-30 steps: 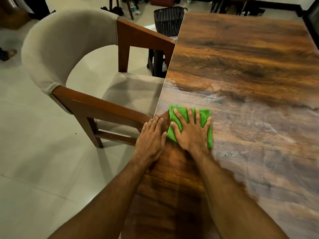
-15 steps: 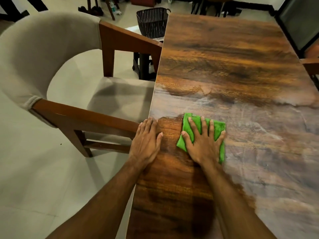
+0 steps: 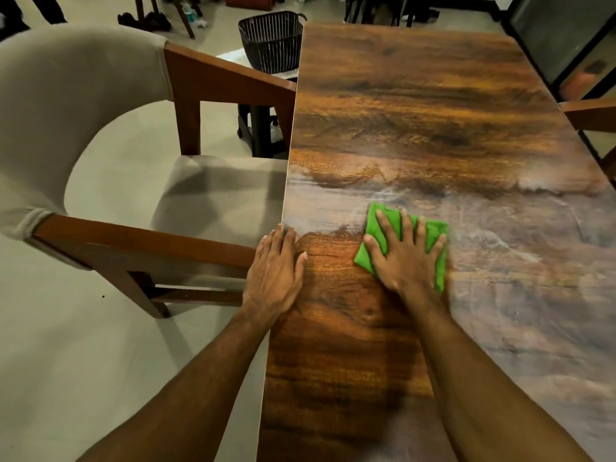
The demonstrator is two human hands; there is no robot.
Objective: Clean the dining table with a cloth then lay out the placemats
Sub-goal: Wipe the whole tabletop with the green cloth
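Note:
A folded green cloth (image 3: 375, 225) lies flat on the wooden dining table (image 3: 433, 105). My right hand (image 3: 405, 258) presses on it with straight, spread fingers and covers most of it. My left hand (image 3: 276, 271) rests flat on the table's left edge, a hand's width left of the cloth, fingers together. The tabletop is dark and shiny near me and around my left hand; a pale, dull, streaky band spreads to the right and beyond the cloth. No placemats are in view.
A beige upholstered chair with wooden arms (image 3: 133, 235) stands tight against the table's left side. A black slatted basket (image 3: 271, 41) sits on a low stand past it. Another chair's arm (image 3: 590, 115) pokes in at the right edge.
My right hand has slid the cloth to the right, away from my left hand, leaving a dark wiped patch between them. My left hand stays on the table edge.

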